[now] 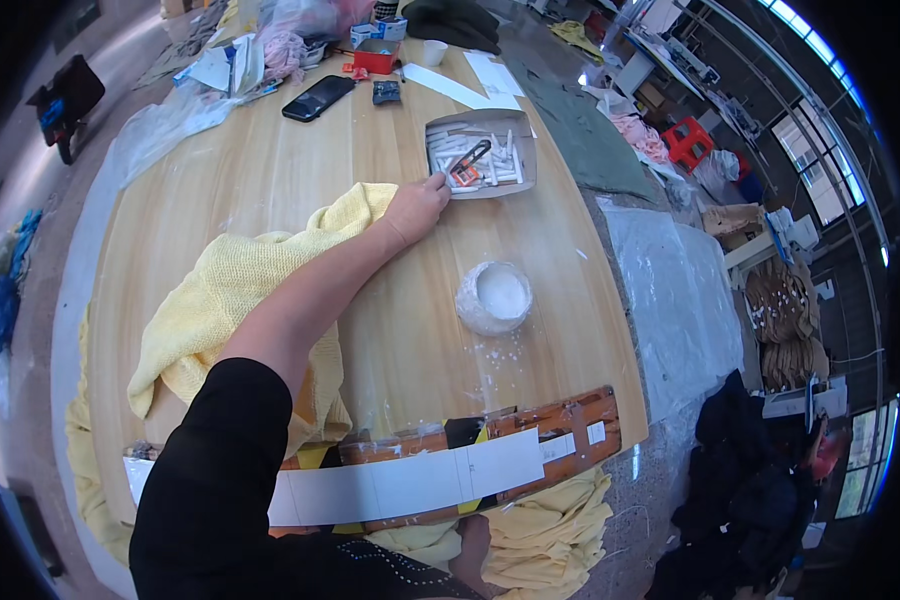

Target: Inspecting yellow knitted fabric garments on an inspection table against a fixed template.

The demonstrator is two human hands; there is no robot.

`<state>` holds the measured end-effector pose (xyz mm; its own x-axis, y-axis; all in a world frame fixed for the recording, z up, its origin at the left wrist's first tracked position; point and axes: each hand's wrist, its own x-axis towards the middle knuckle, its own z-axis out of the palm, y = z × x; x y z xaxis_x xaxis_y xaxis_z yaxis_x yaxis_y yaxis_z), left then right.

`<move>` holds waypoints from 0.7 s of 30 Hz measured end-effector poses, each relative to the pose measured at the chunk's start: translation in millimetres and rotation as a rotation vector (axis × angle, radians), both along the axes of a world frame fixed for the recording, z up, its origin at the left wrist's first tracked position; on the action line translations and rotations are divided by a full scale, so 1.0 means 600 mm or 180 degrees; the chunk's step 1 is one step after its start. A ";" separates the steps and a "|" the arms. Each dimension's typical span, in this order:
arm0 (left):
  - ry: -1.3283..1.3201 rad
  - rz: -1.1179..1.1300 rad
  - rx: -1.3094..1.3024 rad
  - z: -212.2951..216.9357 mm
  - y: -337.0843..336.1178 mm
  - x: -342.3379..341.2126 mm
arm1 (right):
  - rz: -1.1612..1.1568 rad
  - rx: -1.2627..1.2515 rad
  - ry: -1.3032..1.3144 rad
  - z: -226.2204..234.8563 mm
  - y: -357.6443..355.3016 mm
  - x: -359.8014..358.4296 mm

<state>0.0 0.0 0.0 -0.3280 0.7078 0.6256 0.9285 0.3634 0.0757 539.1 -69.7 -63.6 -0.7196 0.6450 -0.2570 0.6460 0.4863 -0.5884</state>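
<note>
The left hand (417, 208), fingers drawn together, was at the near left corner of an open box (518, 125) of white sticks (446, 150) — whether it gripped anything could not be told (nor could the right hand's hold). The yellow knit (240, 275) lay on the table (390, 330), partly beneath the left forearm.
</note>
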 end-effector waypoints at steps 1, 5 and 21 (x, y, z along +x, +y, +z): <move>-0.0076 0.0012 -0.0011 0.001 -0.003 0.000 | -0.0003 0.0029 -0.0011 0.009 -0.005 -0.008; -0.0204 0.0103 -0.0090 0.007 0.005 0.012 | 0.0013 -0.0002 0.0362 -0.011 0.024 0.014; -0.0266 -0.0005 0.0151 0.009 -0.004 0.015 | 0.2038 0.2342 0.2229 0.374 0.369 -0.660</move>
<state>9.1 -2.3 5.5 -0.3793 0.6785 0.6291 0.9189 0.3560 0.1700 143.3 151.9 161.1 -0.7997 -0.0528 0.5981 -0.1850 0.9693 -0.1617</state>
